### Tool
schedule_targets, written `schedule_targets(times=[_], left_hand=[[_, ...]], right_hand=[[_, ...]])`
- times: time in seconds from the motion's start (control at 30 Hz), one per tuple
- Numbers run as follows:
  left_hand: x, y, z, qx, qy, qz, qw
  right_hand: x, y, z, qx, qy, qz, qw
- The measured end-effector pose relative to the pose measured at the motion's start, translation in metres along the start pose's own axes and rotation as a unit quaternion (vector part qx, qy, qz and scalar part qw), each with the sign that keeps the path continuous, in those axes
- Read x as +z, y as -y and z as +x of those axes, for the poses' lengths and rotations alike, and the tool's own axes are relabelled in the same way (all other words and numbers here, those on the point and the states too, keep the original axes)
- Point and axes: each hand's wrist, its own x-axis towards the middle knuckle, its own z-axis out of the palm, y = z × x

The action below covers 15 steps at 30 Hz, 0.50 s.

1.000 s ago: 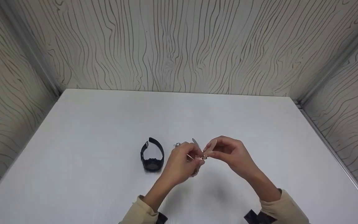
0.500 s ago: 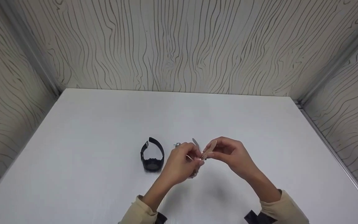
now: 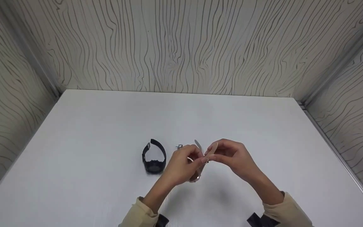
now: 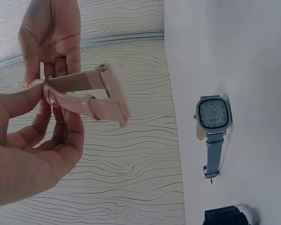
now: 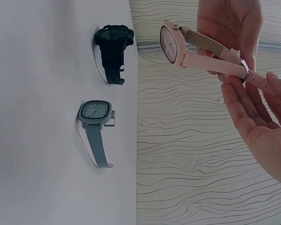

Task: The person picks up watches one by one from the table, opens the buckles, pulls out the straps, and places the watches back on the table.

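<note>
A pink wristwatch is held up between both hands, its strap bent into a loop. The strap end with holes passes through the metal buckle. My left hand pinches the strap at the buckle, thumb on top. With thumb and fingers, my right hand pinches the strap's free end. In the left wrist view the watch case hangs away from the fingers, its dial turned out of sight. Beyond the left hand lies a grey-blue square watch, mostly hidden in the head view.
A black digital watch lies on the white table, left of the left hand. Wood-patterned panels rise behind the table and at both sides. Dark bands show at the beige sleeves.
The left thumb has shifted right, up against the right fingertips at the buckle. The strap end in the right hand has tilted slightly. The watches on the table have not moved.
</note>
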Motion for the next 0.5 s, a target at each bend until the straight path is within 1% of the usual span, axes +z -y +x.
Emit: schedule_targets(times=[0.1,0.17,0.27,0.37,0.43,0.5], left_hand=[[-0.0015,-0.0012,-0.0011,-0.005,0.002,-0.017,0.9998],[-0.0028,-0.0013,-0.0016,-0.012,0.003,-0.029,0.9995],[-0.0041,-0.0009,-0.0029,-0.020,0.011,-0.062,0.9978],[-0.0045,0.0007,-0.0029,-0.021,0.017,-0.075,0.9968],[-0.0044,0.0022,-0.0026,-0.018,0.016,-0.068,0.9974],[-0.0043,0.0040,-0.0022,-0.016,0.013,-0.052,0.9985]], right_hand=[[0.0000,0.0002,-0.0001,0.001,-0.003,-0.006,1.000],[-0.0002,0.0004,0.0000,0.003,-0.006,-0.003,1.000],[-0.0006,0.0004,0.0002,0.002,-0.007,0.007,1.000],[-0.0007,0.0004,0.0008,0.000,-0.004,0.012,1.000],[-0.0007,0.0007,0.0009,0.001,-0.003,0.009,1.000],[-0.0009,0.0012,0.0011,0.005,-0.005,0.004,1.000]])
